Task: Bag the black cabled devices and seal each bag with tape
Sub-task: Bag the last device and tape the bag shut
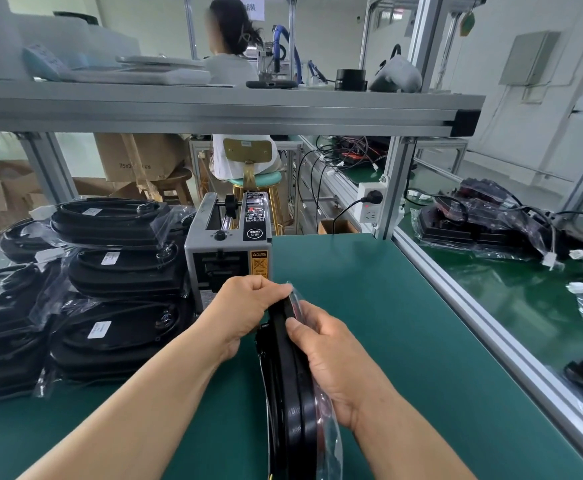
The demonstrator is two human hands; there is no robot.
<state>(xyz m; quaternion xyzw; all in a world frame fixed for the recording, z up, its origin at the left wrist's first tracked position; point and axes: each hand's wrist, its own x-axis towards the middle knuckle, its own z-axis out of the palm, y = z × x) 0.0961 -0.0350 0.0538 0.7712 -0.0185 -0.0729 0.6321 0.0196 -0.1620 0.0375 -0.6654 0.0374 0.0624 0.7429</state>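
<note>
The left hand point(248, 306) comes in from the lower left with its forearm stretched across the bench. Its fingers are curled tight over the top end of the black cabled device point(293, 393). The right hand point(331, 362) reaches in from the lower right and clasps the device's right flank, the thumb lying along the upper edge and the fingers wrapped behind it (they are mostly hidden). Both hands grasp the device, which stands on edge, tilted slightly, over the middle of the green mat point(404, 323). A clear bag point(329, 443) sheathes it, the plastic showing along the right side and poking up past the left knuckles.

Just beyond the left hand sits a grey tape dispenser point(227, 244), its slot facing the person. Left of it are stacks of bagged devices point(116, 271) with white labels. Past the aluminium rail on the right lies a heap of unbagged devices point(484, 220) with trailing cables. Behind the shelf point(213, 109), another person point(231, 39) sits on a stool.
</note>
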